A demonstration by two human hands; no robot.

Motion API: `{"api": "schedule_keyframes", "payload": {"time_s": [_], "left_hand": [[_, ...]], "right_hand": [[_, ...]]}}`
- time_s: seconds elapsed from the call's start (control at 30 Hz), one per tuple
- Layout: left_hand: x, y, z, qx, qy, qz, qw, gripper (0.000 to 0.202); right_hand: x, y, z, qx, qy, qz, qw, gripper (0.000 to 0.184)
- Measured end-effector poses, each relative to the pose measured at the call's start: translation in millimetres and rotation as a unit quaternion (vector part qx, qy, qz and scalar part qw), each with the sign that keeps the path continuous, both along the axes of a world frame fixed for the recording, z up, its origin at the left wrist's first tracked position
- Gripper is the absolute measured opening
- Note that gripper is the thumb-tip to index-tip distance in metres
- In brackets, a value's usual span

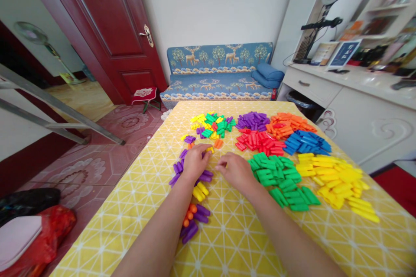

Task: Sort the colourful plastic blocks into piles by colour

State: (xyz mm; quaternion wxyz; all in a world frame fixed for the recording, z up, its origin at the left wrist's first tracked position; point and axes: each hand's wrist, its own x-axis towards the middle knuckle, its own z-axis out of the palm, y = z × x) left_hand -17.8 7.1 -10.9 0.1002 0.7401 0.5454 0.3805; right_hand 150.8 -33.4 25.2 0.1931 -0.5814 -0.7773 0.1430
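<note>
My left hand (196, 163) pinches a small yellow plastic piece (210, 149) between thumb and fingertips, over a line of purple, orange and yellow tube-like pieces. Close to its right, my right hand (236, 172) has thumb and fingers drawn together; whether anything sits in them is too small to tell. An orange piece (218, 143) lies just beyond the hands. Beneath and beside my left wrist are yellow pieces (200, 191) and purple pieces (203, 213). The green pile (276, 173) is nearest to my right hand.
Farther right lie yellow (338, 177), blue (307, 142), red (260, 142), orange (287, 124) and purple (252, 120) piles. A mixed pile (216, 125) sits at the far side of the patterned tablecloth (224, 242). Behind stands a blue sofa (214, 80); a white dresser (367, 95) is to the right.
</note>
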Motion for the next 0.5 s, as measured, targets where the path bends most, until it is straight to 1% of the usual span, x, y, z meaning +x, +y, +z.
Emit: {"api": "schedule_keyframes", "payload": {"time_s": [0.07,0.1,0.13,0.17,0.23,0.3,0.37,0.43,0.5], "left_hand": [[-1.3,1.2,0.0,-0.006,-0.068,0.015,0.998,0.026],[-2.3,2.1,-0.2,-0.01,-0.107,0.022,0.994,0.026],[-3.6,3.1,-0.5,-0.016,-0.143,0.028,0.989,0.028],[-4.9,4.1,-0.9,-0.024,-0.176,0.031,0.984,0.03],[-7.5,6.2,-2.2,-0.047,-0.237,0.029,0.97,0.034],[-9.5,7.6,-3.3,-0.068,-0.296,0.019,0.953,0.039],[-10.2,8.0,-3.7,-0.079,-0.353,0.013,0.932,0.043],[-9.6,7.5,-2.8,-0.08,-0.398,0.011,0.914,0.045],[-8.3,6.6,-1.0,-0.075,-0.431,0.01,0.899,0.047]], "right_hand": [[-18.7,-14.0,-0.3,-0.068,0.059,0.081,0.993,0.011],[-26.8,-21.1,0.3,-0.091,0.07,0.107,0.988,0.015],[-33.7,-27.7,1.1,-0.099,0.068,0.12,0.986,0.019],[-39.3,-33.5,2.0,-0.092,0.054,0.125,0.986,0.025],[-47.0,-41.8,3.3,-0.055,0.012,0.122,0.991,0.037],[-51.3,-45.7,2.9,-0.029,-0.022,0.117,0.993,0.044],[-53.7,-46.2,0.6,-0.015,-0.044,0.107,0.993,0.039],[-54.7,-44.3,-3.3,-0.002,-0.059,0.093,0.994,0.029],[-54.2,-40.3,-8.6,0.012,-0.051,0.075,0.996,0.022]]}}
